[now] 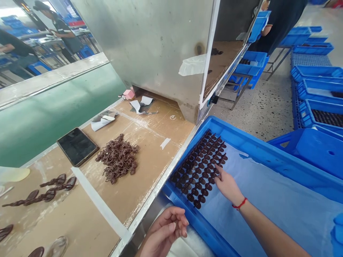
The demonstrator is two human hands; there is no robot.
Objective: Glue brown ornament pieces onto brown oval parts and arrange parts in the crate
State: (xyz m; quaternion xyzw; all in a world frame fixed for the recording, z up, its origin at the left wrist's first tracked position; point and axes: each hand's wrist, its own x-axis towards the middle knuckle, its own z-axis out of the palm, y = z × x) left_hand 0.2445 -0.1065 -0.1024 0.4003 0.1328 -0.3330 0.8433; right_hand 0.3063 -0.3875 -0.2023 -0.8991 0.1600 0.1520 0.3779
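Note:
My right hand point(227, 185), a red cord bracelet point(239, 204) at its wrist, reaches into a blue plastic crate point(214, 125). Its fingertips are at the edge of tight rows of dark brown, chocolate-like pieces point(198, 167) laid on a pale blue sheet point(268, 200). Whether those fingers pinch a piece is hidden. My left hand point(164, 230) hangs by the crate's near wall, fingers loosely curved with nothing visible in them. To the left, a tangled heap of the same brown pieces point(118, 159) lies on a cardboard-covered bench point(150, 185).
Longer brown pieces point(53, 185) and a dark tablet point(77, 146) lie on the bench, beside a steel machine housing point(150, 46) and a green belt point(59, 110). Stacked blue crates point(318, 96) stand on the speckled floor at right. A person's arm point(266, 30) shows beyond the housing.

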